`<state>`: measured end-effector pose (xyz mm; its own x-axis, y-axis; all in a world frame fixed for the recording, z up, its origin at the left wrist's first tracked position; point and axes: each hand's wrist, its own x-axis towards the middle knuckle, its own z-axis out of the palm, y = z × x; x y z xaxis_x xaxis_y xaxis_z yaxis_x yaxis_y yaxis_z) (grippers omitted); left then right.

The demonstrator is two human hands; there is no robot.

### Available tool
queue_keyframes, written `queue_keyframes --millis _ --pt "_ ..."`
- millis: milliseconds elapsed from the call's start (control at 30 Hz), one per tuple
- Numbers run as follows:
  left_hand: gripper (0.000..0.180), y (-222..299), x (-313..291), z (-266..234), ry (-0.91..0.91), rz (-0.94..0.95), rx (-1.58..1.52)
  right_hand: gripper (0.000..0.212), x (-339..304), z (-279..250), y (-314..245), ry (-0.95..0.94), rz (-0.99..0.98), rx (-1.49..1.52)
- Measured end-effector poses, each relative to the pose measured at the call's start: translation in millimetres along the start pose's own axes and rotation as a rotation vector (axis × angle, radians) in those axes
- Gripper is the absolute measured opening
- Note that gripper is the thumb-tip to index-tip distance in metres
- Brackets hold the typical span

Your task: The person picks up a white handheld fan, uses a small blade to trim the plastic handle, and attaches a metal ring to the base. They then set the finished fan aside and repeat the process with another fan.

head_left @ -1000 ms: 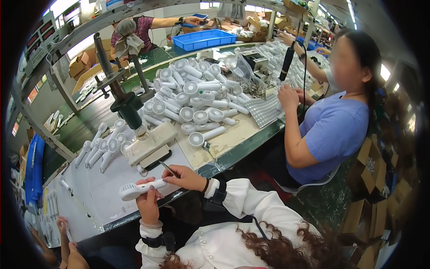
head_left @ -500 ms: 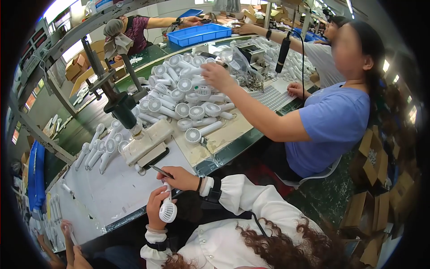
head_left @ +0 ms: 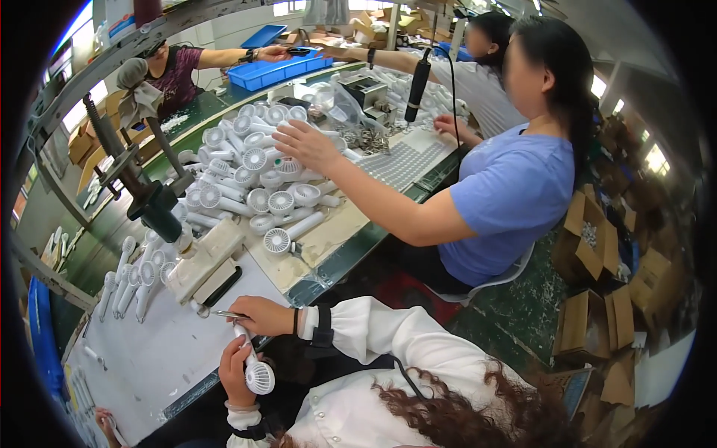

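My left hand (head_left: 236, 371) is closed around a white handheld fan (head_left: 260, 378), its round grille low and its handle pointing up and away. At the handle's end is my right hand (head_left: 261, 316), closed on a slim metal tool (head_left: 227, 313) whose point juts to the left. The exact kind of tool cannot be made out. Both hands are at the table's front edge. Just beyond them stands a bench press (head_left: 159, 213) above a pale block fixture (head_left: 205, 261). Several white fans (head_left: 138, 278) lie left of that fixture.
A large heap of white fans (head_left: 254, 160) covers the middle of the table (head_left: 325, 275). At right, a seated co-worker in blue (head_left: 493, 198) reaches a hand over the heap. A dark hanging screwdriver (head_left: 418, 89) and a blue tray (head_left: 280, 72) are farther back. Cardboard boxes (head_left: 586, 239) stand on the right.
The whole view has turned rightward, so the scene sits farther left. My hands keep the fan and tool; the tool now lies flatter. Two co-workers' hands meet at a dark object over the blue tray.
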<state>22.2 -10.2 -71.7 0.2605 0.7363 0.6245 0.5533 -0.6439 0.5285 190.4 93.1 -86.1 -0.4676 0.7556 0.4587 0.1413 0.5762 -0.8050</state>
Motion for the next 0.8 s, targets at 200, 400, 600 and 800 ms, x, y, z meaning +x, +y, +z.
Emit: queue_keyframes --millis 200,400,600,800 --pt "0.037 -1 2 -5 -0.029 0.029 0.108 0.013 2 -1 1 -0.064 0.112 -0.073" --pt "0.032 6 3 -14 -0.175 0.050 0.231 0.013 6 2 -5 -0.100 0.113 -0.194" --pt "0.034 11 6 -21 -0.207 0.043 0.263 0.015 2 2 -2 -0.100 0.019 -0.226" --pt "0.029 22 11 -37 -0.237 -0.089 0.083 0.016 -1 4 -7 -0.084 0.055 -0.254"
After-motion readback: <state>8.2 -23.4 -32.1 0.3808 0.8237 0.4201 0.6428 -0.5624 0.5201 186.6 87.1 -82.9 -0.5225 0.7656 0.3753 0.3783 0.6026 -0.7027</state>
